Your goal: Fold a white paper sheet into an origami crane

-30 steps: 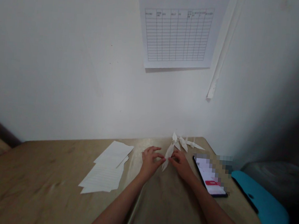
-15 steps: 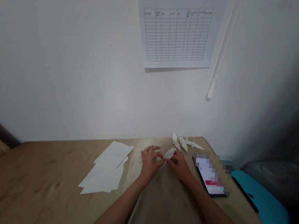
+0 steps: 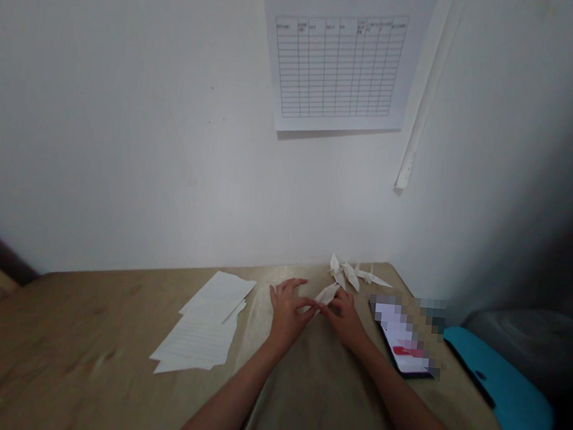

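Observation:
A small folded piece of white paper (image 3: 328,293) is pinched between my two hands above the table. My left hand (image 3: 289,309) grips its near left end with thumb and forefinger, the other fingers spread away. On the other side, my right hand (image 3: 342,317) has its fingers curled round the right edge of the paper. The fingers partly cover the folds. Just beyond my right hand, several folded paper cranes (image 3: 350,275) lie close together near the wall.
Loose sheets of lined paper (image 3: 201,331) overlap to the left of my hands. A phone (image 3: 405,346) with a lit, partly blurred screen lies on the right. Past the table edge is a blue rounded object (image 3: 506,395). A printed table sheet (image 3: 339,66) hangs on the wall.
The folded paper has tilted slightly between my fingers. Both hands stay in nearly the same place, and the other things have not moved.

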`<state>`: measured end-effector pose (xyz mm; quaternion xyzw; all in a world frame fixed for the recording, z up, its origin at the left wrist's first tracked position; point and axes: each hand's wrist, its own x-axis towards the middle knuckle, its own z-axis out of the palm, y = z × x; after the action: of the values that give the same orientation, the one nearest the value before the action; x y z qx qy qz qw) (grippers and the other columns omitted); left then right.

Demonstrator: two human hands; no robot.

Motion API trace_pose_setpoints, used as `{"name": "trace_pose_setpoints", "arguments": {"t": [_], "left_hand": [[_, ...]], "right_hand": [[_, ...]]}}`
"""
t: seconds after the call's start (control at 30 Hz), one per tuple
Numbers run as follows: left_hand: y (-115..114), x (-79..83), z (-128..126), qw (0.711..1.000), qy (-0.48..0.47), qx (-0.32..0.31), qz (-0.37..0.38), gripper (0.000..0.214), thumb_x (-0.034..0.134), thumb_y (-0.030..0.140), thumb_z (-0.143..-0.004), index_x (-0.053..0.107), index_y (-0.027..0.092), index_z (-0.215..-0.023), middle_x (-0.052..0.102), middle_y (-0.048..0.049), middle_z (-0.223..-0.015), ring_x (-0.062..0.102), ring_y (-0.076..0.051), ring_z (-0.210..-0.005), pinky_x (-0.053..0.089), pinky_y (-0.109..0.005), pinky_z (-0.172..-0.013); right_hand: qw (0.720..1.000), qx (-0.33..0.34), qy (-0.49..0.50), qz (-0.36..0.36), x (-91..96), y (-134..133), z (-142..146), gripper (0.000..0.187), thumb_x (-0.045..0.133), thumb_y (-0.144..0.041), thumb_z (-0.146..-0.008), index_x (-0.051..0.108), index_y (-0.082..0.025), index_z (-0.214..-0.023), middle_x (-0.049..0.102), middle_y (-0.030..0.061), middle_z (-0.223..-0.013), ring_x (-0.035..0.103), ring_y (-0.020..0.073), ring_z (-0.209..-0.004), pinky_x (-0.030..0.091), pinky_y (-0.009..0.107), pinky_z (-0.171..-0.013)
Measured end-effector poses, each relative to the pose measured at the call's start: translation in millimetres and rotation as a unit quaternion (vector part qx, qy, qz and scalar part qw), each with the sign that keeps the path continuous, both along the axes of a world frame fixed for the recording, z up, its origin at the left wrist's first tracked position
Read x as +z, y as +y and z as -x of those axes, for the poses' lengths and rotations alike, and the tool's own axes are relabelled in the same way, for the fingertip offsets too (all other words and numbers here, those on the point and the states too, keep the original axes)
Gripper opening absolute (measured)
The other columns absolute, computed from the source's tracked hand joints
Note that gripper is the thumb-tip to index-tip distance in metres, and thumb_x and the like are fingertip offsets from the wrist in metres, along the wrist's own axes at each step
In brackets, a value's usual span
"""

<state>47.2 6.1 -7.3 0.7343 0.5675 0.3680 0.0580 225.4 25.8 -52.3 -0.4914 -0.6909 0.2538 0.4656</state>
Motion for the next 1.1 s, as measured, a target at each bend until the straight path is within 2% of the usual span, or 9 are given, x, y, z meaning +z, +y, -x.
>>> {"name": "trace_pose_setpoints", "arguments": {"t": [0.3, 0.5, 0.57, 0.63, 0.7, 0.77, 0.87, 0.97, 1.1], "left_hand": [[-0.2, 0.5, 3.1, 0.997, 0.060, -0.041, 0.030, 0.018, 0.085, 0.038, -0.077, 0.080, 0.040, -0.093, 0.060, -0.0003, -0.144, 0.043, -0.034, -0.139, 0.007, -0.076, -0.118], [-0.7, -1.2, 2.5, 0.997, 0.060, -0.039, 0.014, 0.010, 0.077, 0.034, -0.086, 0.077, 0.036, -0.096, 0.071, 0.0002, -0.127, 0.048, -0.030, -0.135, 0.003, -0.074, -0.120], [0.4, -2.6, 3.0, 0.997, 0.059, -0.037, 0.010, 0.009, 0.075, 0.032, -0.087, 0.077, 0.035, -0.096, 0.073, 0.0004, -0.123, 0.049, -0.029, -0.134, 0.003, -0.073, -0.120], [1.5, -3.8, 3.5, 0.998, 0.057, -0.032, 0.005, 0.009, 0.074, 0.030, -0.088, 0.077, 0.035, -0.095, 0.074, 0.0006, -0.120, 0.050, -0.029, -0.133, 0.004, -0.074, -0.119], [2.2, -4.0, 3.8, 0.998, 0.055, -0.027, 0.003, 0.009, 0.074, 0.029, -0.088, 0.077, 0.034, -0.094, 0.075, 0.0006, -0.118, 0.051, -0.029, -0.132, 0.005, -0.075, -0.118], [2.3, -3.4, 4.0, 0.998, 0.057, -0.025, 0.007, 0.008, 0.073, 0.028, -0.088, 0.077, 0.034, -0.092, 0.075, 0.0003, -0.116, 0.052, -0.030, -0.131, 0.005, -0.077, -0.117], [2.2, -2.0, 5.4, 0.998, 0.057, -0.020, 0.013, 0.008, 0.073, 0.028, -0.089, 0.078, 0.033, -0.090, 0.075, -0.0002, -0.114, 0.053, -0.030, -0.130, 0.005, -0.078, -0.116], [3.3, -1.8, 8.1, 0.999, 0.046, -0.014, 0.011, 0.007, 0.074, 0.027, -0.088, 0.078, 0.033, -0.089, 0.075, 0.0003, -0.115, 0.052, -0.030, -0.130, 0.006, -0.078, -0.116], [6.1, -2.2, 10.3, 0.999, 0.034, -0.008, 0.023, 0.008, 0.077, 0.027, -0.085, 0.079, 0.035, -0.086, 0.075, 0.0010, -0.116, 0.051, -0.030, -0.131, 0.007, -0.077, -0.117]], "right_hand": [[1.000, -0.010, -0.017, 0.010, -6.7, 3.5, -0.9, 0.024, 0.059, -0.035, -0.091, 0.077, -0.025, -0.079, 0.065, 0.0086, -0.108, 0.049, 0.0284, -0.115, 0.040, 0.048, -0.107], [0.997, -0.035, -0.057, -0.039, -9.6, 2.4, 1.5, 0.026, 0.052, -0.033, -0.095, 0.075, -0.024, -0.084, 0.064, 0.0093, -0.107, 0.050, 0.0281, -0.114, 0.040, 0.048, -0.106], [0.991, -0.071, -0.087, -0.069, -5.1, 0.2, -0.3, 0.027, 0.056, -0.039, -0.095, 0.073, -0.023, -0.082, 0.064, 0.0099, -0.103, 0.051, 0.0288, -0.112, 0.041, 0.048, -0.105], [0.976, -0.156, -0.112, -0.100, 2.4, -2.5, -4.5, 0.029, 0.065, -0.049, -0.090, 0.070, -0.021, -0.084, 0.063, 0.0114, -0.102, 0.051, 0.0307, -0.110, 0.042, 0.049, -0.102], [0.959, -0.211, -0.136, -0.136, 10.6, -4.8, -10.6, 0.035, 0.070, -0.051, -0.086, 0.069, -0.018, -0.099, 0.062, 0.0133, -0.107, 0.051, 0.0321, -0.111, 0.043, 0.050, -0.101], [0.951, -0.197, -0.159, -0.176, 17.0, -6.0, -17.2, 0.037, 0.071, -0.046, -0.087, 0.068, -0.019, -0.112, 0.062, 0.0143, -0.119, 0.049, 0.0319, -0.119, 0.040, 0.050, -0.105], [0.950, -0.093, -0.207, -0.215, 20.7, -5.5, -24.8, 0.013, 0.073, -0.039, -0.087, 0.074, -0.030, -0.096, 0.066, 0.0060, -0.121, 0.049, 0.0293, -0.123, 0.034, 0.051, -0.112], [0.950, -0.036, -0.227, -0.213, 19.3, -4.1, -27.7, 0.006, 0.074, -0.032, -0.087, 0.076, -0.033, -0.092, 0.071, 0.0008, -0.116, 0.050, 0.0280, -0.126, 0.024, 0.056, -0.117], [0.960, -0.013, -0.208, -0.187, 16.7, -2.0, -26.9, 0.006, 0.071, -0.029, -0.089, 0.076, -0.031, -0.086, 0.076, -0.0016, -0.102, 0.056, 0.0250, -0.120, 0.017, 0.057, -0.120]]}}
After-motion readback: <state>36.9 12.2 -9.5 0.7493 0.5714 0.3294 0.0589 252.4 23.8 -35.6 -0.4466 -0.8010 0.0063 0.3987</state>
